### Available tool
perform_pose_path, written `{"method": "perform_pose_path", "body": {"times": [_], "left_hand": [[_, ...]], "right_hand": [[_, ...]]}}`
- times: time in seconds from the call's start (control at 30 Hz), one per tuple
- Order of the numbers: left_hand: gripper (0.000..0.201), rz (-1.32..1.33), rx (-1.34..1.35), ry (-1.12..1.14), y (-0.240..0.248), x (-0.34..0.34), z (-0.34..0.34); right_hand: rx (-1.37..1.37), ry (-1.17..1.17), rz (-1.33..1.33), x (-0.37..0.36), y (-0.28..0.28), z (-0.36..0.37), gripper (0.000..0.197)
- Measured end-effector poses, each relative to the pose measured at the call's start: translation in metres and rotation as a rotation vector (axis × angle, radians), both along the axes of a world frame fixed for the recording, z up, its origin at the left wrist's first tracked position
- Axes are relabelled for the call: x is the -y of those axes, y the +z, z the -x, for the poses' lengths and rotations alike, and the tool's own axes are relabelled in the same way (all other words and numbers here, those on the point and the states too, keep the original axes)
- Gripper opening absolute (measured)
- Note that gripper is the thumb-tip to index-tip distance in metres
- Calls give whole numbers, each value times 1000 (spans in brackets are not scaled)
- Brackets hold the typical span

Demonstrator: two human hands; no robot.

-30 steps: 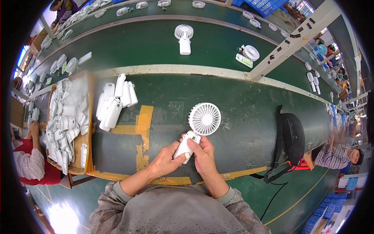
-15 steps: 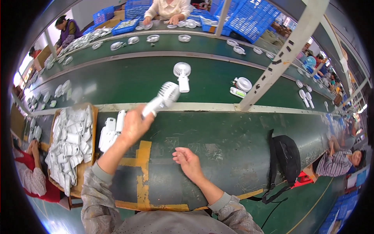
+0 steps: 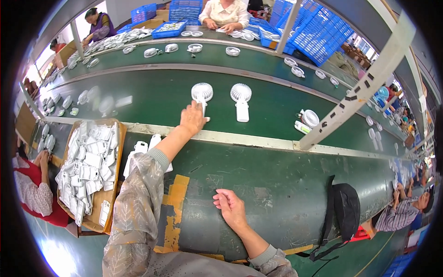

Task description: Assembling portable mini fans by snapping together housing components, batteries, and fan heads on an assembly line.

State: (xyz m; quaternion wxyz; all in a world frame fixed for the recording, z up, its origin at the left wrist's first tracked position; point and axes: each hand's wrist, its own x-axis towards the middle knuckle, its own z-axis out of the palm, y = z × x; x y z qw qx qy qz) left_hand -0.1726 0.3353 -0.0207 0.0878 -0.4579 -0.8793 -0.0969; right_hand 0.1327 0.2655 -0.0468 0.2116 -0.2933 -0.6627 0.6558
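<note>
My left hand (image 3: 193, 118) reaches over the far green belt, its fingers around the handle of a white handheld fan (image 3: 202, 92). The fan's round head points away from me; much of the handle is hidden under the fingers. To its right a second white handheld fan (image 3: 241, 96) lies on the belt, apart from it. My right hand (image 3: 232, 211) hovers over the near dark green worktop, fingers loosely bent and slightly apart, with nothing visible in it. White fan casings (image 3: 141, 147) lie partly behind my left forearm.
A carton (image 3: 121, 138) full of white plastic parts stands at the left. A black bag (image 3: 346, 207) lies on the worktop at the right. A pale metal post (image 3: 355, 92) rises from the rail (image 3: 258, 140). Across the belts, a person (image 3: 224, 14) handles white parts beside blue crates (image 3: 323, 37).
My left hand has carried the fan forward from above the worktop and rail onto the far belt, left of the other fan. My right hand stays over the worktop. The view has shifted.
</note>
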Motion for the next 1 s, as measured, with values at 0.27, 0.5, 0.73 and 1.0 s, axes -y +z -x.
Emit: {"method": "perform_pose_path", "body": {"times": [0.27, 0.5, 0.73, 1.0], "left_hand": [[53, -145, 90, 180, -1, 39, 71], [55, 213, -294, 611, -18, 122, 186], [38, 156, 163, 949, -15, 140, 220], [26, -161, 299, 605, 2, 132, 182]], "right_hand": [[22, -4, 18, 0, -1, 0, 19], [46, -4, 14, 3, 1, 1, 18], [47, -18, 19, 1, -1, -1, 18], [29, 16, 16, 2, 1, -2, 19]]}}
